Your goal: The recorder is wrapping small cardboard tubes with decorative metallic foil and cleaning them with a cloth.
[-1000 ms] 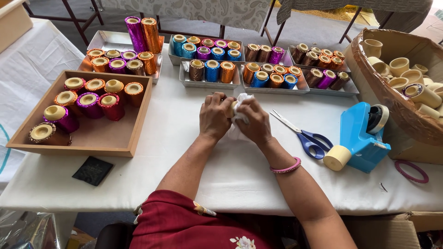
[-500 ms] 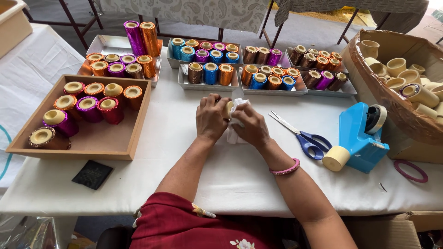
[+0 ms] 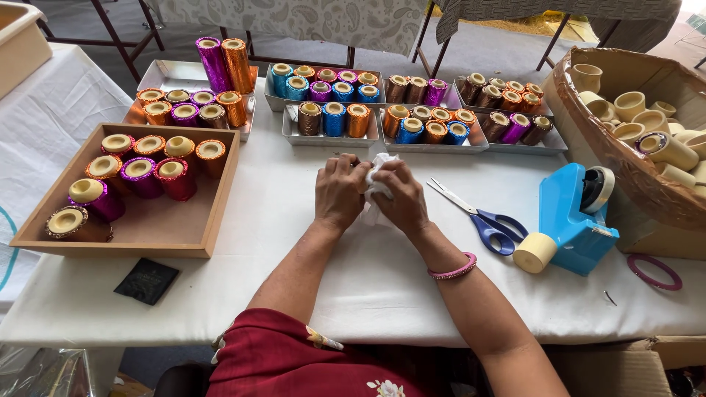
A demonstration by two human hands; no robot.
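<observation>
Hands met at the middle of the white table (image 3: pixel 220 301), the left hand (image 3: pixel 340 192) and right hand (image 3: pixel 401 197) pressed together and closed around a crumpled white piece (image 3: pixel 376 187), which looked like paper or cloth; whether something was wrapped inside it could not be told. Far of the hands, metal trays (image 3: pixel 329 137) held rows of foil-covered spools in blue, orange and purple, and a wooden tray (image 3: pixel 209 213) to the left held more. Just right of the right hand lay blue-handled scissors (image 3: pixel 482 217), blades pointing toward the fingers, with a blue tape dispenser (image 3: pixel 570 220) beyond them.

By my judgement, the main risk was the white piece tearing or slipping loose under the squeeze, since both hands gripped it tightly from either side. A sideways sweep of the right wrist could also have caught the scissors, and a push toward the far side could have nudged the nearest tray and toppled the upright spools.
</observation>
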